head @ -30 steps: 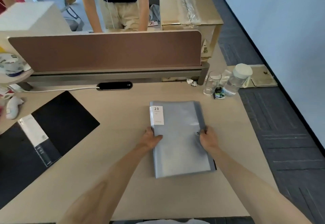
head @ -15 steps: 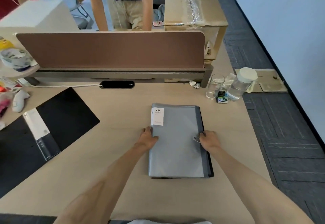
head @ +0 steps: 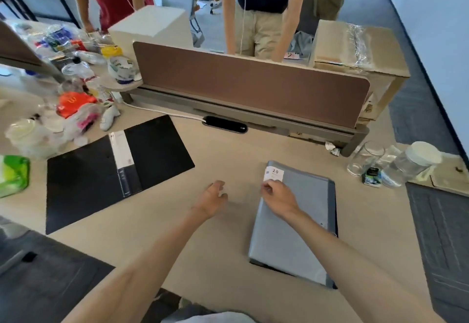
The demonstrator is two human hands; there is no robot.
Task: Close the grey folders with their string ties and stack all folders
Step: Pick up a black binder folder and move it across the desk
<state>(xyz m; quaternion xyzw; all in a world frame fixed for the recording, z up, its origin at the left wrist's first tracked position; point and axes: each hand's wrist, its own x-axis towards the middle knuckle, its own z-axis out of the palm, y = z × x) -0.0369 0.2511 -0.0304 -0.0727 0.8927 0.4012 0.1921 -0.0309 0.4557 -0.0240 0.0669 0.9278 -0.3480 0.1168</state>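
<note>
The person leans over the counter with both bare forearms stretched forward. The right hand rests on the near-left part of the grey folder, fingers curled down onto the cover right by the white label printed "20"; the fingertips press at the label's lower edge, though whether they pinch it or only touch it is hard to say. The left hand hangs just above the bare counter to the left of the grey folder, apart from it, fingers loosely bent and half spread, gripping nothing.

The grey folder lies shut and flat on the right side of the counter, tilted a little, with a darker edge showing under its right and lower sides. Well apart to the left, a black folder lies wide open, a white and grey strip along its spine. Behind them stands a brown divider panel. A glass and a clear jar sit at the counter's far right corner.
</note>
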